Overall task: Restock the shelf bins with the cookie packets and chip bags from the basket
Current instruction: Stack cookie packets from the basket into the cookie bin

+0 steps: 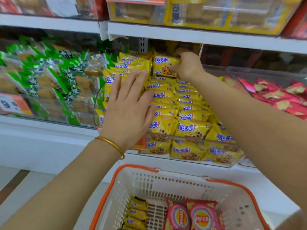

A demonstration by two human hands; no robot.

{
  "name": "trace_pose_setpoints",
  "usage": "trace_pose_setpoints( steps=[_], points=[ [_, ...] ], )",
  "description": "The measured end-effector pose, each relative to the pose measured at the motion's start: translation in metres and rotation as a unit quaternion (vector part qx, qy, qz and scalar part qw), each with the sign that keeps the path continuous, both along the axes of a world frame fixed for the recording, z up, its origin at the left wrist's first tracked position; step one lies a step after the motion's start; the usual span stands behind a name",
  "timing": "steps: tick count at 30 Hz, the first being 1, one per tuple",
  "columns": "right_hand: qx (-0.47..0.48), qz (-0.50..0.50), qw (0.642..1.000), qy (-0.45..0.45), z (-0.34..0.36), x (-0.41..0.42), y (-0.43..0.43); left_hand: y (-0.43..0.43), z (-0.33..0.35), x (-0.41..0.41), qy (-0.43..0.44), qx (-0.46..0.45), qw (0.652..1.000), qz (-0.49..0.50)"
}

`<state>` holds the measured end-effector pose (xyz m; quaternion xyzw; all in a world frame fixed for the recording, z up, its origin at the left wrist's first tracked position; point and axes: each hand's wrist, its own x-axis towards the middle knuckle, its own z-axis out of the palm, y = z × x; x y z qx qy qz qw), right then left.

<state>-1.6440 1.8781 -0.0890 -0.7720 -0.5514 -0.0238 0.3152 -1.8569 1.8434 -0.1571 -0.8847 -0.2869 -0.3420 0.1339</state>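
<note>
A clear shelf bin (186, 138) in the middle is packed with several yellow cookie packets (191, 128). My right hand (187, 65) reaches deep to the back of the bin and grips one yellow cookie packet (163, 65) by its right edge, holding it upright. Fingers straight, my left hand (128, 103) lies flat on the stacked packets at the bin's left side. Below, the white basket with orange rim (119, 180) holds several yellow cookie packets (137, 213) and red chip bags (202, 216).
Green-wrapped snack packs (49, 77) fill the bin to the left, red packets (279, 95) the bin to the right. A white shelf board (199, 36) runs just above my right hand, with yellow boxes (207, 12) on it. An orange price tag (11, 103) is at the left.
</note>
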Motion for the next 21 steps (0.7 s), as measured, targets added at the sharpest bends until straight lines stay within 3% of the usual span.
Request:
trace_pose_setpoints(
  steps=[8,12,16,21],
  points=[
    [-0.051,0.036,0.997,-0.035,-0.007,0.0,0.018,0.003,-0.001,0.002,-0.016,0.006,1.0,0.005],
    [-0.042,0.016,0.999,-0.008,-0.006,-0.005,0.004,0.002,-0.001,0.0,-0.014,-0.009,1.0,-0.007],
    [-0.047,0.005,0.998,-0.04,0.006,-0.019,-0.033,-0.002,0.003,-0.006,-0.023,-0.014,0.999,-0.037],
    [0.003,0.092,0.994,-0.053,0.007,-0.055,-0.132,-0.045,0.011,-0.028,-0.005,0.024,0.995,-0.094]
  ],
)
